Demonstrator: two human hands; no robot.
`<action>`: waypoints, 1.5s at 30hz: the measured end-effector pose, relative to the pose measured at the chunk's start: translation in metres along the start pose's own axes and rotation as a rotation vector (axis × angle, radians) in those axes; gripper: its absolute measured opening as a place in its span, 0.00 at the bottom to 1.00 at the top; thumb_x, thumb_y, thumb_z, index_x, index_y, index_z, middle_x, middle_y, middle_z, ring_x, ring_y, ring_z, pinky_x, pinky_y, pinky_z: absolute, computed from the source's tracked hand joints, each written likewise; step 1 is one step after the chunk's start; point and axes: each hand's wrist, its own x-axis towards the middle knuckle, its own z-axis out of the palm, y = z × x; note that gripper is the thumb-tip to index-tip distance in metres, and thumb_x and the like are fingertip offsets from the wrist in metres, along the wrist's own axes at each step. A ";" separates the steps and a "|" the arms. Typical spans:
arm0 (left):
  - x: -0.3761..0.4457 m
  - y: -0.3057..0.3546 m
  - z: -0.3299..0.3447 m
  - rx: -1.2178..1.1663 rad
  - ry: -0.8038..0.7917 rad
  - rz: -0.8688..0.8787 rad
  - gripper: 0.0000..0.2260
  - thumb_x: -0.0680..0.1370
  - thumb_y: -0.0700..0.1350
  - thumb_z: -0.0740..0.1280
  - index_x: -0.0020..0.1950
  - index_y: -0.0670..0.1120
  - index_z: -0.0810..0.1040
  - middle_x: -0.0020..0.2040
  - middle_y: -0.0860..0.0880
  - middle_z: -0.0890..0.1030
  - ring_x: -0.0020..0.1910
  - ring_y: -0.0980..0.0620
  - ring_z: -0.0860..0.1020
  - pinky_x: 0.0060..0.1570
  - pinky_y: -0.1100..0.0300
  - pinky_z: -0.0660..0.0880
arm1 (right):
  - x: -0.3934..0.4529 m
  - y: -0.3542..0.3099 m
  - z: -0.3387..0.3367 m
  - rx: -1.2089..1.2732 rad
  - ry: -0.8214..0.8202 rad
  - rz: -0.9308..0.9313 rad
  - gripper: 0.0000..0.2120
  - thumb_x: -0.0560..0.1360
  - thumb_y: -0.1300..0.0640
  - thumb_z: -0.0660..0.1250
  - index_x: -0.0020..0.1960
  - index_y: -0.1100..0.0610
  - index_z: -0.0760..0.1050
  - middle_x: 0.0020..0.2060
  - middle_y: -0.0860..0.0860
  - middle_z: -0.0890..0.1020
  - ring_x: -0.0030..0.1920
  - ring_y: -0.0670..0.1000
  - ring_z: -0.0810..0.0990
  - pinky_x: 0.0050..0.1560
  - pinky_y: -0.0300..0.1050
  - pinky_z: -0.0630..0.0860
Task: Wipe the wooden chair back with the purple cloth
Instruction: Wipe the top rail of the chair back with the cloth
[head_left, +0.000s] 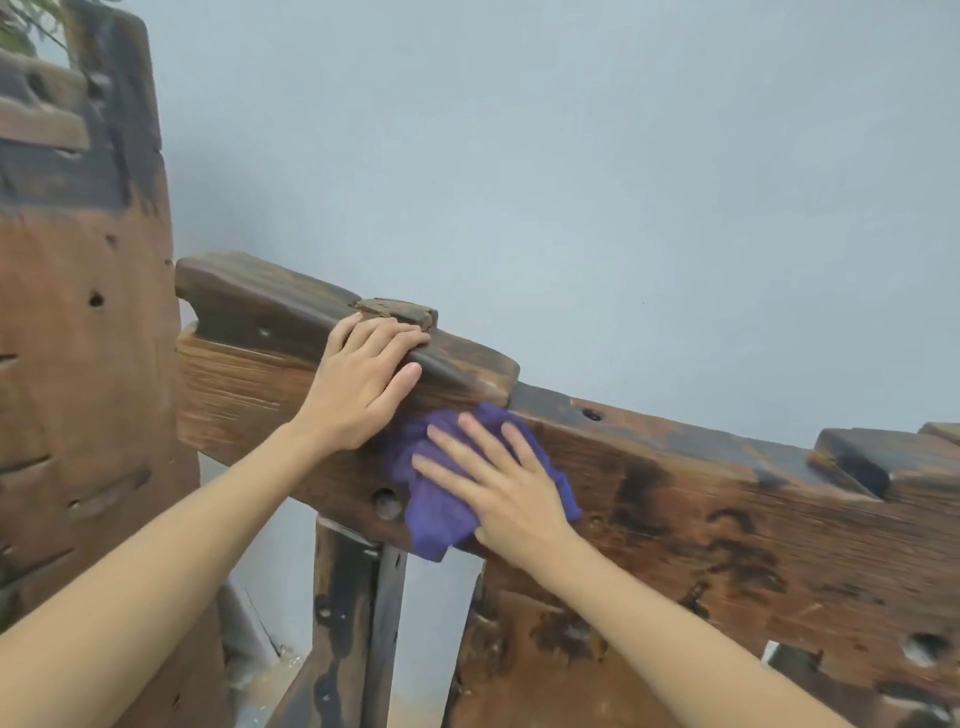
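The wooden chair back is a thick, dark-stained rustic rail running from middle left down to the right edge. A crumpled purple cloth lies flat against its front face. My right hand presses on the cloth with fingers spread, covering its right half. My left hand rests on the rail's top edge just left of the cloth, fingers curled over the wood beside a small raised block.
A tall wooden panel with holes and slots stands at the left. Vertical slats hang below the rail, with gaps between them. A plain grey wall sits close behind the chair back.
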 end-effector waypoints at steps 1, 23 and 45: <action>0.000 0.000 0.002 0.008 0.029 -0.003 0.19 0.83 0.53 0.52 0.69 0.50 0.75 0.67 0.53 0.78 0.68 0.49 0.72 0.74 0.48 0.58 | 0.015 0.009 -0.013 -0.002 0.052 0.025 0.31 0.81 0.52 0.60 0.82 0.41 0.57 0.83 0.47 0.57 0.83 0.55 0.49 0.81 0.55 0.42; 0.016 0.029 0.017 -0.135 0.202 -0.220 0.13 0.78 0.48 0.58 0.54 0.46 0.81 0.52 0.51 0.82 0.58 0.48 0.77 0.73 0.48 0.58 | -0.038 0.086 -0.088 0.043 0.082 0.915 0.22 0.82 0.39 0.48 0.62 0.47 0.75 0.60 0.51 0.83 0.57 0.61 0.82 0.49 0.52 0.75; -0.086 -0.014 0.005 -0.498 0.127 -0.546 0.23 0.84 0.55 0.44 0.78 0.60 0.63 0.81 0.61 0.58 0.80 0.59 0.54 0.74 0.66 0.53 | 0.050 -0.080 0.060 -0.126 -0.161 -0.376 0.37 0.73 0.55 0.75 0.79 0.46 0.66 0.80 0.47 0.65 0.81 0.56 0.58 0.79 0.56 0.51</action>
